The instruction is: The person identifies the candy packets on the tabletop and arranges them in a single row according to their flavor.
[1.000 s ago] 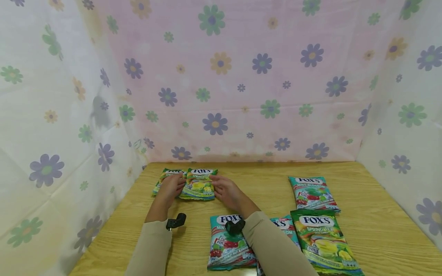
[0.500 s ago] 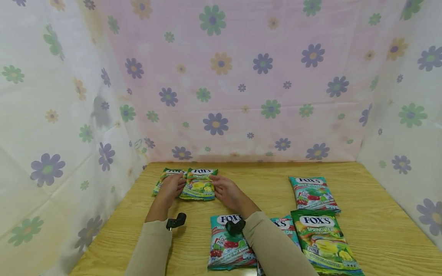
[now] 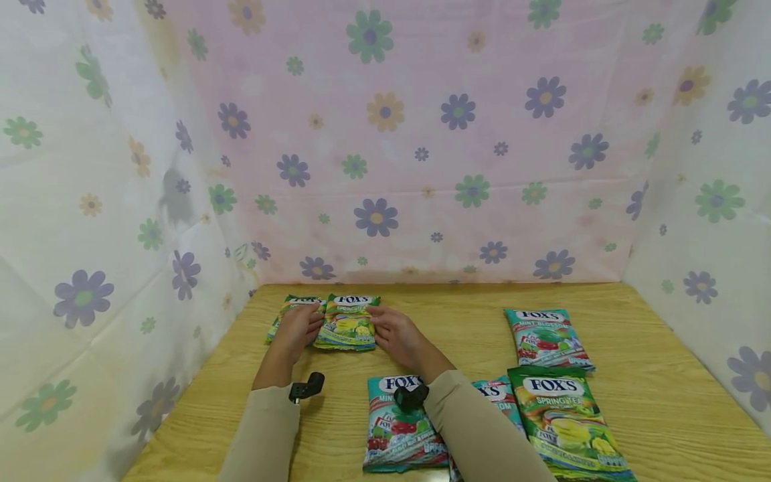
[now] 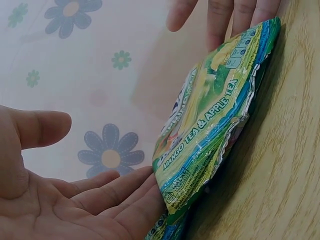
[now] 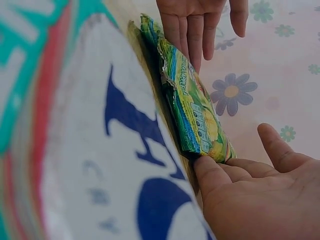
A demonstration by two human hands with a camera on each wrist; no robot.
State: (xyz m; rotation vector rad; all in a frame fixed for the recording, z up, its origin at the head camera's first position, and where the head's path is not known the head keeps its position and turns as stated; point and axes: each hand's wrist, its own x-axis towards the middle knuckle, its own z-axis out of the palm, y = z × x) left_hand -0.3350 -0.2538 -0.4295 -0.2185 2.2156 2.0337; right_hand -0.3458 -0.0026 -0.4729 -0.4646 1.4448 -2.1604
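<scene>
A green-and-yellow Fox's Spring Tea candy bag lies flat on the table between both hands. My left hand touches its left edge with extended fingers, thumb held away, as the left wrist view shows at the bag's corner. On the opposite edge, the fingers of my right hand rest against the bag; the right wrist view shows them nearly straight, the thumb raised. Neither hand curls round it. A second Spring Tea bag lies directly to the left, partly hidden behind the left hand.
Two teal Mint Blossom bags lie nearer me, one left of the right forearm and one partly under it. Another Mint Blossom bag and a larger Spring Tea bag are at right. Flowered cloth walls the wooden table.
</scene>
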